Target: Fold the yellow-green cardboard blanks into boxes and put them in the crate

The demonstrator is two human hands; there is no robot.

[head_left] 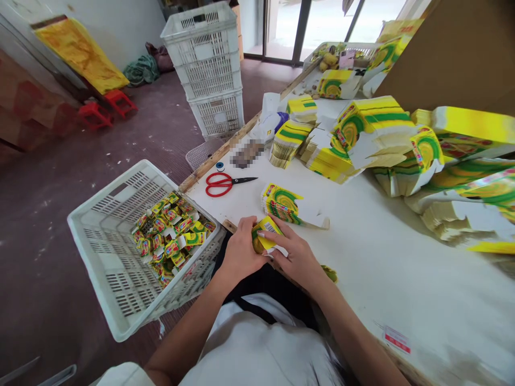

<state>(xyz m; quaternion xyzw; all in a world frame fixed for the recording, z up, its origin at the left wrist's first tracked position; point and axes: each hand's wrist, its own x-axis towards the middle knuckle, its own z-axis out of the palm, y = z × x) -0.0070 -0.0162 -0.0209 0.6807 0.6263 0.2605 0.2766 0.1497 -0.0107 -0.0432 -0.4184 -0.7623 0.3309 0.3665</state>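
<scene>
A small yellow and green carton [265, 231] with a barcode is held between my two hands at the table's front edge. My left hand [243, 247] wraps around its left side, fingers bent. My right hand [293, 251] grips its right side, with the thumb near a white flap. Just beyond lies a stack of flat cartons [284, 203] with white flaps, apart from my hands. Red-handled scissors [220, 184] rest on the table to the left. A white crate [134, 311] beside my left arm contains many folded cartons [173, 236].
Bundles of flat yellow cartons [370, 128] fill the table's far and right side. A small spool [220, 166] lies near the scissors. Stacked white crates [209, 69] and red stools [96, 114] stand on the floor. A brown cardboard panel [458, 59] rises at the upper right.
</scene>
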